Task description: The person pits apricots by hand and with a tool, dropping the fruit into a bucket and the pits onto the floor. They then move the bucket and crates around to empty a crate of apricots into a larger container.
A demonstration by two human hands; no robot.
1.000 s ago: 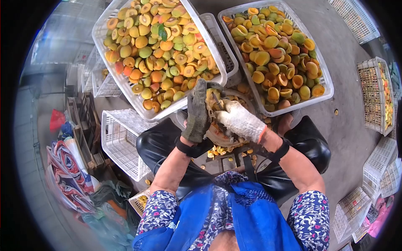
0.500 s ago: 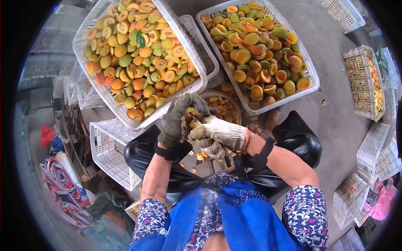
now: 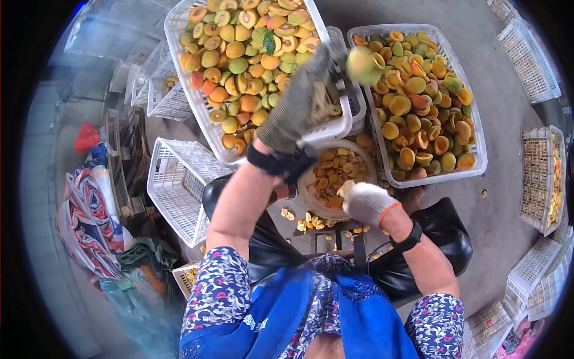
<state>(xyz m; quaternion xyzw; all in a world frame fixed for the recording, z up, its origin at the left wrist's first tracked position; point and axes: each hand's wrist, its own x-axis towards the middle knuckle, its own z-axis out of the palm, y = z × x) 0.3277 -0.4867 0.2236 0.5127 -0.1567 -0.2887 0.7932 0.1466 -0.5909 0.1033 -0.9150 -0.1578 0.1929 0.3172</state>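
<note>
- Right hand [image 3: 366, 204], white glove: its fingers were curled in tight over the near right rim of the bucket. Couldn't tell whether anything was pinched in there.
- Left hand [image 3: 305, 90], dark grey glove: reached out forward, with the fingers over the right edge of the left crate [image 3: 209, 128]. Way too much blur to tell how wide they were spread.
- A greenish-yellow fruit [image 3: 365, 66] was right beside the left fingertips, over the near-left side of the right crate [image 3: 441, 178]. It was blurry too, so I couldn't say if the fingers touched it.
- The bucket [image 3: 326, 213] sat just beyond and left of the right fingers, with a heap of yellow-brown bits inside.
- More pale yellow scraps [image 3: 314, 222] were scattered left of the right fingers, on the near side of the bucket.
- Under and left of the left fingers, the left crate was loaded with cut fruit, yellow, green and orange, plus one green leaf [image 3: 269, 42] on top.
- Right of the left fingers, the right crate was full of hollow-looking fruit halves.
- Further out, a white crate [image 3: 179, 185] lay tipped on its side, well left of the right fingers.
- Farthest off, another filled crate [image 3: 538, 179] stood well right of both hands.
</note>
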